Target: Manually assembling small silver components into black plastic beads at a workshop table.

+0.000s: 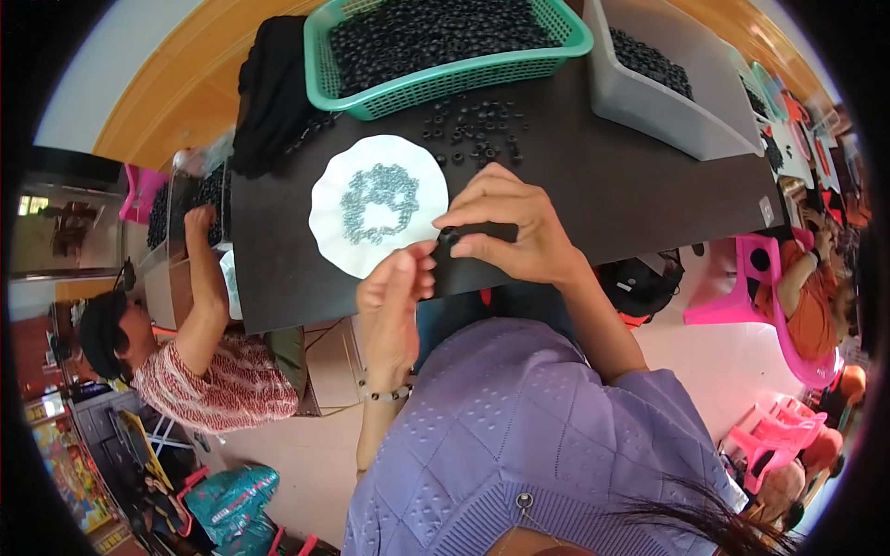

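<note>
A small black ring-shaped part (449, 235) is pinched between the thumb and fingers of my right hand (521, 227), just above the table's near edge. My left hand (393, 301) is closed right beside it, thumb against fingers; whatever its fingertips hold, if anything, is too small to tell. Close by on the left lies a white plate (329, 218) with a wavy rim. Many small clear rings (375, 178) are spread on it around a bare patch. Beyond my right hand, loose black parts (482, 125) are scattered on the dark table (640, 181).
A green basket (454, 76) heaped with black parts stands at the far side, with a grey bin (663, 107) to its right. Black cloth (273, 93) lies at the far left. A co-worker (199, 361) sits left; pink chairs (760, 287) and other people are at right.
</note>
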Action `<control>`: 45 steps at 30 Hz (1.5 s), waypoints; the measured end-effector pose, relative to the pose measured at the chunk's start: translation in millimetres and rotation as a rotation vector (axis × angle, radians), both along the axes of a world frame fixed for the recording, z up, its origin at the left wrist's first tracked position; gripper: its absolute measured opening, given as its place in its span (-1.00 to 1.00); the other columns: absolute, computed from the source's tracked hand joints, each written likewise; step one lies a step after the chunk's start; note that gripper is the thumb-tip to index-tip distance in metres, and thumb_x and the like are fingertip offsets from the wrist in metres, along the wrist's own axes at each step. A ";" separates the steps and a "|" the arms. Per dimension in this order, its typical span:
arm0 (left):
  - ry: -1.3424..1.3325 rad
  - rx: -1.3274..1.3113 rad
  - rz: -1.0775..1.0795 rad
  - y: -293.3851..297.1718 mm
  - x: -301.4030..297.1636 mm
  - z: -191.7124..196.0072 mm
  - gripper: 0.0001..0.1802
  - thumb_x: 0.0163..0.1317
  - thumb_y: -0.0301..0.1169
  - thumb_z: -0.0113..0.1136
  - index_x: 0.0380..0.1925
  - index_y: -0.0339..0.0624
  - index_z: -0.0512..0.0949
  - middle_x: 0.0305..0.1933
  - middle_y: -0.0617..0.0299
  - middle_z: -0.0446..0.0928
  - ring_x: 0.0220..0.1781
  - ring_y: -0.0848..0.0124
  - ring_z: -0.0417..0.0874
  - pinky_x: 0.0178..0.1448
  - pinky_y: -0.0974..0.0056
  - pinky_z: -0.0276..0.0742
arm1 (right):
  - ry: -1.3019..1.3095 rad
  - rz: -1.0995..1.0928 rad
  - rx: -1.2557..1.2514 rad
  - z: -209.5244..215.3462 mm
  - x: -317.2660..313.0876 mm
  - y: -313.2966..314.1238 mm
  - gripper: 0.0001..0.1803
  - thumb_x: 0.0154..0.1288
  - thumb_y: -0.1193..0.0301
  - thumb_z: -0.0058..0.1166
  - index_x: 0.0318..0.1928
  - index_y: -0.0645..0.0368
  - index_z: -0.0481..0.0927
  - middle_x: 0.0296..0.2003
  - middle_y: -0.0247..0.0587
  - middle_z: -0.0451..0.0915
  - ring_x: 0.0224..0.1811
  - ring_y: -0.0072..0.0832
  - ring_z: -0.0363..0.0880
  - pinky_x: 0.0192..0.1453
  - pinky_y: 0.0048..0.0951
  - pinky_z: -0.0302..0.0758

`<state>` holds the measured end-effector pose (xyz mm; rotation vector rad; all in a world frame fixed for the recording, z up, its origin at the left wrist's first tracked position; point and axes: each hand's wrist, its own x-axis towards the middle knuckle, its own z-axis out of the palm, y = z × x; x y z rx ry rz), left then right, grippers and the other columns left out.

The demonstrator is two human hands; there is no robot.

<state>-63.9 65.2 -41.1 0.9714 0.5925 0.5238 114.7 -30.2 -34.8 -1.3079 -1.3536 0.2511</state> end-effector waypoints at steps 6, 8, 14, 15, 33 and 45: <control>-0.128 -0.112 -0.129 -1.0 3.4 -3.3 -0.64 0.40 -0.21 0.11 -0.11 -0.33 0.62 -0.30 0.30 0.59 -0.32 0.60 0.48 -0.19 0.47 0.38 | -0.019 -0.039 0.003 0.5 -9.2 -4.9 -0.69 -0.05 0.38 0.43 -0.21 0.11 0.74 -0.31 -0.33 0.65 -0.19 -0.43 0.47 -0.08 -0.43 0.41; -0.169 -0.196 -0.159 -2.9 3.7 -6.0 -0.66 0.39 -0.22 0.13 -0.14 -0.32 0.62 -0.32 0.31 0.59 -0.33 0.60 0.48 -0.19 0.47 0.39 | -0.034 -0.046 0.009 -0.1 -10.6 -6.1 -0.69 -0.07 0.38 0.43 -0.22 0.10 0.74 -0.31 -0.34 0.65 -0.19 -0.43 0.47 -0.08 -0.43 0.41; -0.150 -0.231 -0.109 -7.8 5.0 -12.0 -0.70 0.37 -0.26 0.16 -0.17 -0.31 0.63 -0.34 0.31 0.60 -0.36 0.60 0.50 -0.23 0.49 0.41 | -0.123 -0.106 0.026 2.3 -13.8 -9.3 -0.70 -0.11 0.41 0.44 -0.26 0.08 0.74 -0.30 -0.36 0.65 -0.19 -0.43 0.48 -0.10 -0.42 0.42; -0.151 -0.231 -0.107 -8.1 5.5 -13.7 -0.70 0.37 -0.26 0.16 -0.17 -0.31 0.63 -0.34 0.31 0.60 -0.36 0.60 0.50 -0.23 0.49 0.41 | -0.138 -0.112 0.025 2.8 -14.0 -9.2 -0.71 -0.10 0.41 0.44 -0.26 0.08 0.74 -0.30 -0.36 0.65 -0.19 -0.43 0.48 -0.10 -0.42 0.43; -0.163 -0.316 -0.143 -7.0 6.5 -24.5 -0.73 0.33 -0.28 0.21 -0.13 -0.26 0.64 -0.36 0.30 0.61 -0.38 0.61 0.51 -0.24 0.49 0.47 | -0.357 -0.241 0.098 0.7 -18.3 -6.7 -0.65 -0.17 0.54 0.38 -0.24 0.07 0.73 -0.29 -0.40 0.63 -0.24 -0.37 0.45 -0.18 -0.44 0.44; -0.169 -0.269 -0.085 -4.2 4.4 -28.1 -0.72 0.31 -0.34 0.23 -0.07 -0.28 0.63 -0.36 0.33 0.59 -0.38 0.60 0.46 -0.25 0.48 0.39 | -0.174 -0.107 0.004 3.6 -22.5 -8.6 -0.66 -0.11 0.42 0.41 -0.21 0.07 0.72 -0.24 -0.36 0.63 -0.16 -0.34 0.45 -0.05 -0.39 0.41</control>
